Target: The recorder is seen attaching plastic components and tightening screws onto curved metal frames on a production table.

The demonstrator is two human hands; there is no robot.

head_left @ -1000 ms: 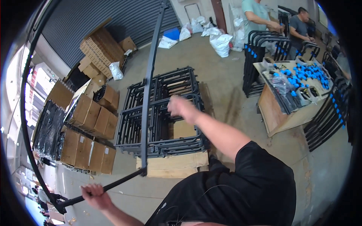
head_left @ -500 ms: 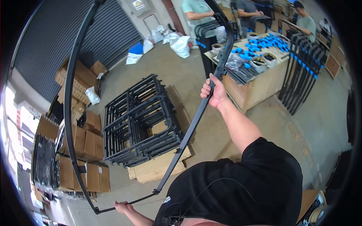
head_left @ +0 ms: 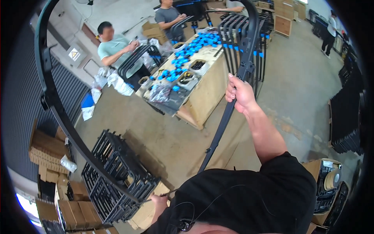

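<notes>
A large black metal tube frame (head_left: 220, 128) with curved upper ends is held up in front of me, its two long rails running toward the top of the view. My right hand (head_left: 242, 95) is closed around the right rail, just below a bracket with bolt fittings. Low down near my waist, my left hand (head_left: 159, 203) is closed on the thin crossbar at the frame's lower end; its fingers are partly hidden. The frame's left rail (head_left: 78, 139) bends across the view in front of a stack of black metal frames (head_left: 117, 171) lying on flat cardboard.
Ahead stands a wooden workbench (head_left: 206, 99) with blue plastic pieces (head_left: 187, 54) and tubs of small parts. Two co-workers handle black tubes behind it. Black tubes with blue bands (head_left: 233, 39) lean at its right. Cardboard boxes (head_left: 78, 214) stand lower left; an open box (head_left: 315, 171) with a tape roll sits right.
My body has turned to the right, and the held frame has swung along with it. Both hands keep their grip. The workbench now lies nearer the middle, the frame stack farther lower left.
</notes>
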